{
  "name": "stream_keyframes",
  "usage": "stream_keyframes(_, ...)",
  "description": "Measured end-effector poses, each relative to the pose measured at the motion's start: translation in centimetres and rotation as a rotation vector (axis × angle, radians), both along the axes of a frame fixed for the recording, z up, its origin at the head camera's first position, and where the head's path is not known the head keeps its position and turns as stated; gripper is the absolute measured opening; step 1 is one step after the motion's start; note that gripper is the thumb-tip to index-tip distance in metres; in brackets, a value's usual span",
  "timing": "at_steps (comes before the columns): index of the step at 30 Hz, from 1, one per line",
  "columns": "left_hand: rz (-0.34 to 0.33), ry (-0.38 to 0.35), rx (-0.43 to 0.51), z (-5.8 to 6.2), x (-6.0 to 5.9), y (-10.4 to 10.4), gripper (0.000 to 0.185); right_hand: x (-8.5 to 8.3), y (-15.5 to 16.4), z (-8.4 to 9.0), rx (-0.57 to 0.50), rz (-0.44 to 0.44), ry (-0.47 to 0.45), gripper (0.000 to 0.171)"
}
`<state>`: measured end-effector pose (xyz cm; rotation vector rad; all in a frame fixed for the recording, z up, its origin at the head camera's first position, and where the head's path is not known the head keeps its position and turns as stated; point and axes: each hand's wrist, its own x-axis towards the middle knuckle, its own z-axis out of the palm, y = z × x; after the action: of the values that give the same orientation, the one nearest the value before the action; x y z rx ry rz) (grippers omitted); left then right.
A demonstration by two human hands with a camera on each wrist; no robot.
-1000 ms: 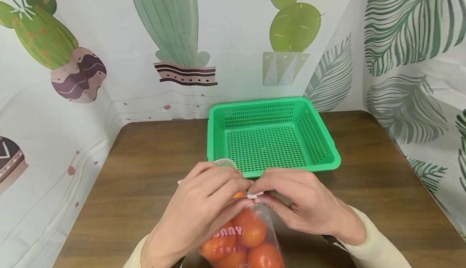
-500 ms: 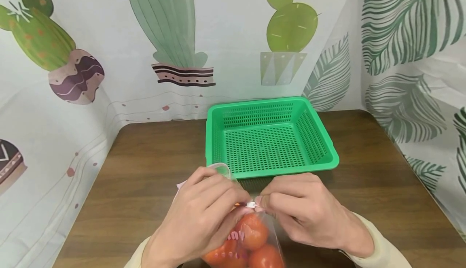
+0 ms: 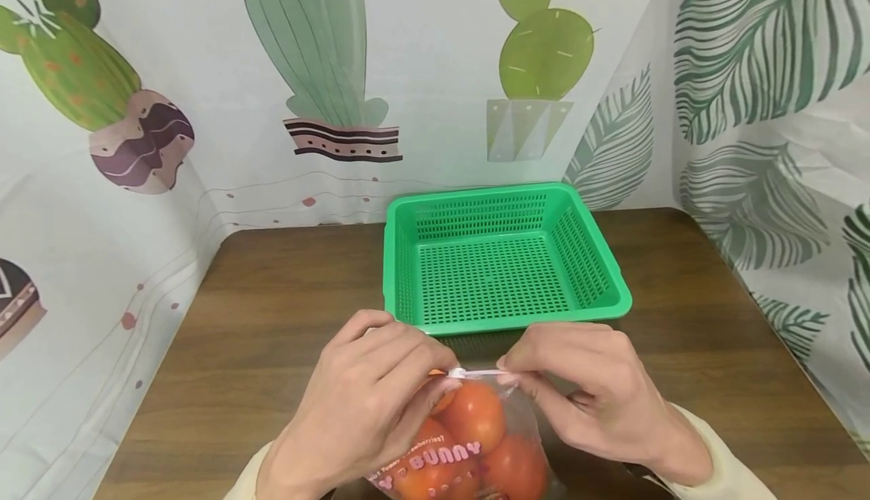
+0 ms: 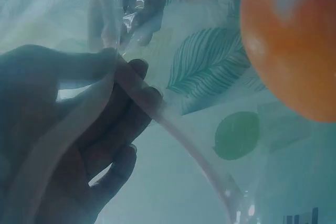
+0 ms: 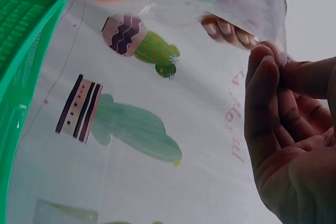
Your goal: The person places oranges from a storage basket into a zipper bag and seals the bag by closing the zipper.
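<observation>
As the right hand (image 3: 598,390) drags the white slider (image 3: 457,372) rightward, the left hand (image 3: 367,402) pinches the tomato bag (image 3: 469,447); its mouth is opening.

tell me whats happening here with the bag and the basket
A person holds a clear plastic bag of tomatoes upright at the near edge of a wooden table. The left hand pinches one side of the bag's top and the right hand pinches the other, at its white zip strip. Just beyond the hands sits a green basket with nothing in it.
</observation>
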<state>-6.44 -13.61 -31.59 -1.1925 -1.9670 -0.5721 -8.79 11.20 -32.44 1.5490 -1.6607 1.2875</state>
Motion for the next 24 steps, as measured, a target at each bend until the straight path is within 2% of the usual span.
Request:
stream_keyframes(4,0.017,-0.009,-0.017,-0.1,-0.1,0.1,0.019,0.4,0.9,-0.1,0.063,-0.097,-0.063,0.014)
stream_keyframes(7,0.029,-0.011,-0.025,-0.3,0.0,0.3,0.02,0.5,1.3,-0.1,0.093,-0.128,-0.05,0.016)
stream_keyframes(17,0.045,0.001,-0.035,-0.3,0.4,0.5,0.018,0.3,1.3,-0.3,-0.083,-0.138,0.078,0.02)
stream_keyframes(24,0.055,0.003,-0.039,-0.3,0.8,0.1,0.021,0.3,1.7,-0.8,-0.132,-0.143,0.057,0.018)
